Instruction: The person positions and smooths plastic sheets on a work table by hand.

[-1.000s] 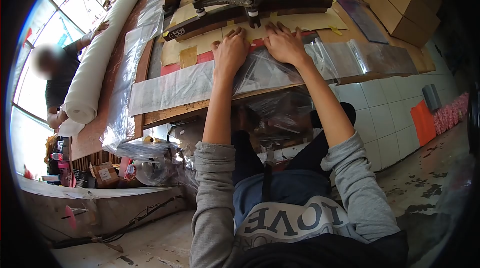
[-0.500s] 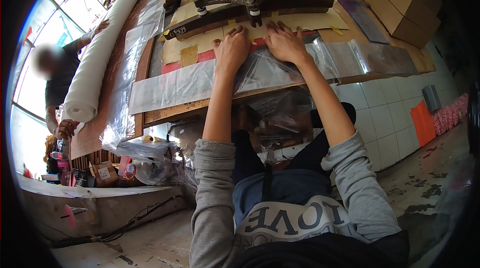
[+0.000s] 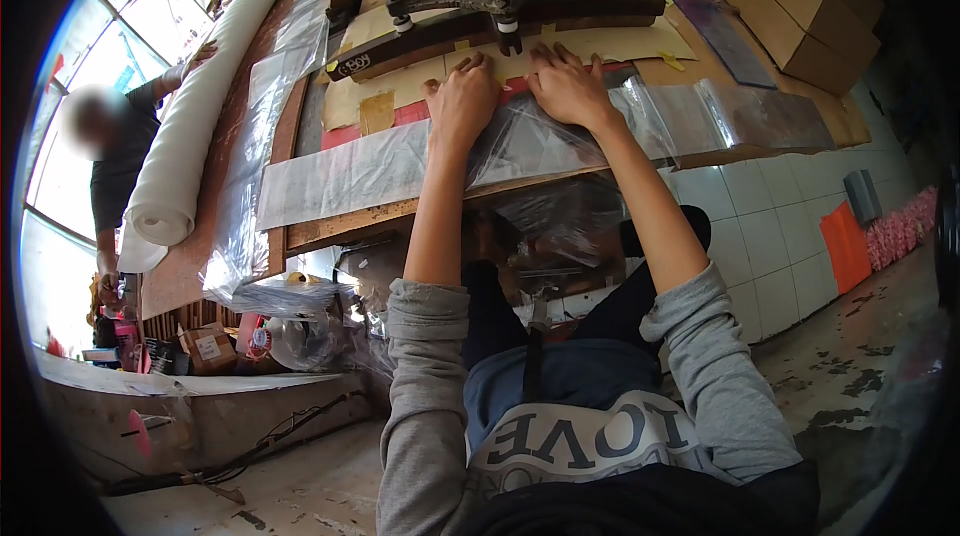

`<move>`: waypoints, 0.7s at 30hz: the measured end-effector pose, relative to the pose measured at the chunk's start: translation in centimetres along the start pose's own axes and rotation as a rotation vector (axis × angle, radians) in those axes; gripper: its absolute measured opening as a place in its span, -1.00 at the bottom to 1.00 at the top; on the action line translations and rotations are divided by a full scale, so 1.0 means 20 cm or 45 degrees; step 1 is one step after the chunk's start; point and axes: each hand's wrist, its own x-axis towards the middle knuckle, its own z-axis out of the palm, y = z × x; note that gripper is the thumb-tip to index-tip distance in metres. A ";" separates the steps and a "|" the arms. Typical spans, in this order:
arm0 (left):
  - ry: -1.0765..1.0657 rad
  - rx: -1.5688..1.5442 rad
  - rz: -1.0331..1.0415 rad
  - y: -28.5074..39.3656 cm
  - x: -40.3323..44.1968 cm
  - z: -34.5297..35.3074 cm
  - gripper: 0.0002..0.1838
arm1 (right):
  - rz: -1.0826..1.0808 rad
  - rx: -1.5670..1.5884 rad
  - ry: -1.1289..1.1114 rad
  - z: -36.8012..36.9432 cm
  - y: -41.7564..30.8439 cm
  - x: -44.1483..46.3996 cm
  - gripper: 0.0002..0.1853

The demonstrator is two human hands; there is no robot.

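Observation:
My left hand (image 3: 465, 96) lies palm down in front of a dark metal press bar (image 3: 560, 14), thumb apart and fingertips on a tan card sheet (image 3: 405, 88). Close beside it my right hand (image 3: 570, 88) rests the same way, its fingers spread toward the bar. Beneath both palms runs a clear plastic sheet (image 3: 340, 174) along the front edge of the work table, with a strip of red (image 3: 412, 114) showing under it. A brown tape patch (image 3: 377, 112) sits on the card left of my hands. My palms and what lies directly below them are hidden.
A large white roll (image 3: 190, 151) lies along the table's left side, with a co-worker (image 3: 125, 141) behind it. Cardboard boxes (image 3: 800, 6) stand at the back right. A clear ruler-like strip (image 3: 700, 16) lies on the table. An orange sheet (image 3: 846, 248) leans lower right.
The co-worker's lower hand has dropped away from the near end of the roll, and a loose white flap now shows there. My hands stay almost in place.

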 end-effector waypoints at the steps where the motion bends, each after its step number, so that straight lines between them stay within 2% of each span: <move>1: 0.002 0.003 0.003 0.00 0.00 0.00 -0.67 | 0.001 0.000 0.003 0.00 0.00 0.00 -0.50; 4: -0.048 0.041 -0.029 0.02 0.00 -0.02 -0.68 | -0.005 -0.021 0.006 0.00 0.00 0.01 -0.50; 10: 0.110 -0.008 0.043 -0.01 0.00 0.02 -0.73 | -0.006 -0.042 -0.026 -0.02 0.00 0.01 -0.49; 13: 0.102 0.004 -0.011 0.02 0.00 0.01 -0.81 | -0.011 -0.024 -0.026 -0.01 0.01 0.01 -0.50; 16: 0.128 0.000 -0.008 0.01 0.00 0.02 -0.81 | -0.006 0.009 -0.002 0.01 0.01 0.02 -0.50; 19: 0.036 0.015 0.006 0.00 0.00 0.01 -0.73 | -0.005 -0.013 -0.018 0.00 0.01 0.02 -0.50; 21: 0.091 0.012 0.026 -0.01 0.00 0.03 -0.73 | -0.009 -0.037 -0.056 -0.02 0.01 0.01 -0.48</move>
